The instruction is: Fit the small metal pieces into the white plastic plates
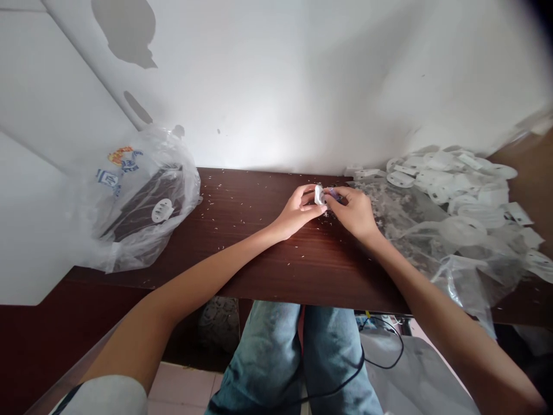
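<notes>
My left hand [298, 212] and my right hand [351, 213] meet above the middle of a dark wooden table [276, 259]. Between their fingertips they pinch a small white plastic piece [319, 195]. A small purple-blue bit [333, 193] shows beside it at my right fingertips, too small to identify. Tiny pale flecks [259, 199] lie scattered over the wood around both hands. A heap of white plastic tags [444, 178] lies on a clear plastic sheet or bag [432, 242] to the right of my right hand.
At the table's left end sits a clear printed plastic bag [173, 190] holding something dark, with a round white tag [162, 210] on it. A white wall [276, 86] rises behind the table. Below its front edge are my jeans-clad knees [268, 357] and a black cable [380, 363].
</notes>
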